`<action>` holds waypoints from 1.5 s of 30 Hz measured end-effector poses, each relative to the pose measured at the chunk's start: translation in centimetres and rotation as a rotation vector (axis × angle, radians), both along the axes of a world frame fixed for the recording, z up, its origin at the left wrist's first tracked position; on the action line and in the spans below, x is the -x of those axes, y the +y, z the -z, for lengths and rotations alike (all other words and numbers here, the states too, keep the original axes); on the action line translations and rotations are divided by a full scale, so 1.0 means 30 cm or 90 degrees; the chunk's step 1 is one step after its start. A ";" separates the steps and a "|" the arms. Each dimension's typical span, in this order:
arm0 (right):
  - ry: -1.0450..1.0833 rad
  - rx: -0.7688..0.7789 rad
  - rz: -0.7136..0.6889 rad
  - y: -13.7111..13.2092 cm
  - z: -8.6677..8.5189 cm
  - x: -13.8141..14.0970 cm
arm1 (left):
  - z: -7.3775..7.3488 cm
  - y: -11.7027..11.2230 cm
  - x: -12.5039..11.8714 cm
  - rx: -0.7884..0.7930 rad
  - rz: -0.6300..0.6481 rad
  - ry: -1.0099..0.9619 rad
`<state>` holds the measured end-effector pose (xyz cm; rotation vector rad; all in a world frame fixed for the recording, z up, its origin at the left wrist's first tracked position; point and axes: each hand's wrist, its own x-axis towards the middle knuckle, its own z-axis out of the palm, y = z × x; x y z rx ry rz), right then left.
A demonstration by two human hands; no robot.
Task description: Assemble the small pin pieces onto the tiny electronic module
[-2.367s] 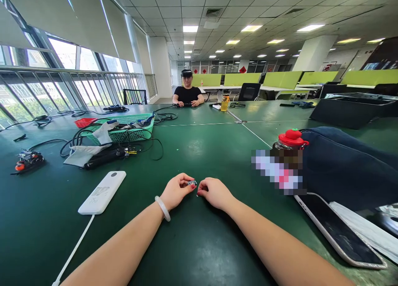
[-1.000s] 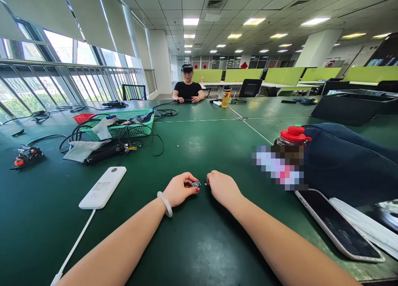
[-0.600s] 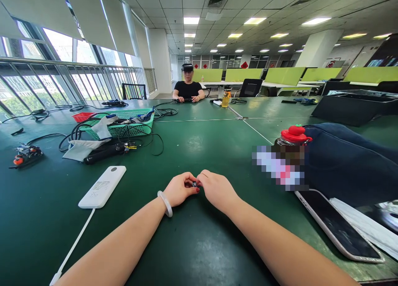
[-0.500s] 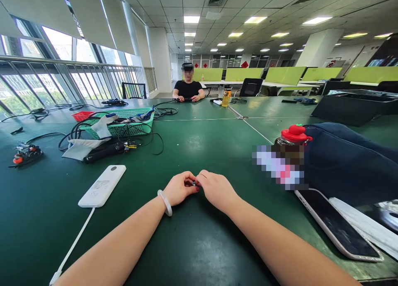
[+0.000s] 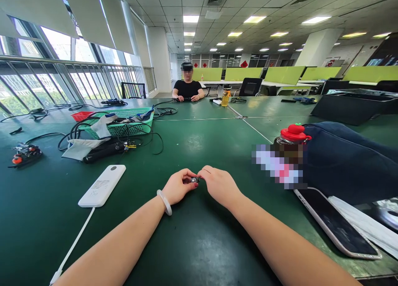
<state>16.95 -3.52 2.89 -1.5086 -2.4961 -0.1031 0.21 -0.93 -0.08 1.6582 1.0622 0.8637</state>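
Observation:
Over the middle of the green table, my left hand [image 5: 175, 188] pinches a small dark, shiny piece [image 5: 194, 179] between thumb and fingers. Its kind is too small to make out. A pale bangle [image 5: 164, 203] circles my left wrist. My right hand [image 5: 221, 188] comes in from the other side, its fingers bent and drawn together, with the tips right by the piece's right end. Whether those tips hold a part of it is hidden.
To the left lies a white power bank [image 5: 102, 186] with a cable; beyond it stands a green basket [image 5: 146, 127] of gloves and cords. On the right are a phone [image 5: 338, 223], a red-lidded jar [image 5: 295, 133] and a dark blue bag [image 5: 348, 165]. A person [image 5: 188, 87] sits opposite.
My right hand has shifted slightly right and up, its fingertips pulling back from my left fingers. More of the small shiny piece shows now. My left hand has stayed nearly in place.

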 end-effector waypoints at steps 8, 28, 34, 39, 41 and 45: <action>0.044 0.008 0.029 0.014 0.030 -0.001 | -0.008 0.005 -0.002 0.053 -0.008 -0.121; 0.087 -0.029 0.035 0.009 0.067 0.028 | -0.086 0.076 0.169 -0.019 -0.207 0.132; 0.169 0.007 0.054 0.022 0.068 0.002 | -0.074 0.161 0.408 -0.129 -0.435 0.690; 0.195 0.034 0.068 0.023 0.064 -0.006 | -0.037 0.176 0.447 -0.115 -0.441 0.704; 0.197 0.046 0.075 0.024 0.063 -0.008 | -0.035 0.174 0.447 -0.113 -0.449 0.706; 0.199 0.068 0.083 0.028 0.067 -0.012 | -0.040 0.171 0.449 -0.101 -0.461 0.705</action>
